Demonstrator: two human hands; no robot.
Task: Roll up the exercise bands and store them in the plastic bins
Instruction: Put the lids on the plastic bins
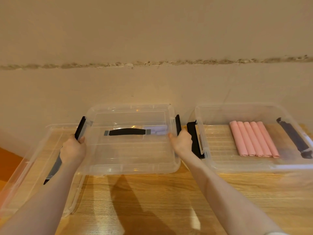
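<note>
Wooden tabletop (152,200) runs below a plain beige wall. At frame centre, the left hand (72,148) and right hand (182,141) each grip one side of a clear lidded bin (132,150), at its black latches. Purple rolled bands (156,130) show through it; their count cannot be read. At right, an open bin (254,165) holds five pink rolled bands (254,139). At lower left lies one loose clear lid (25,175). Judged progress: rolling appears complete; the open bin likely still needs its lid. Bins: two.
</note>
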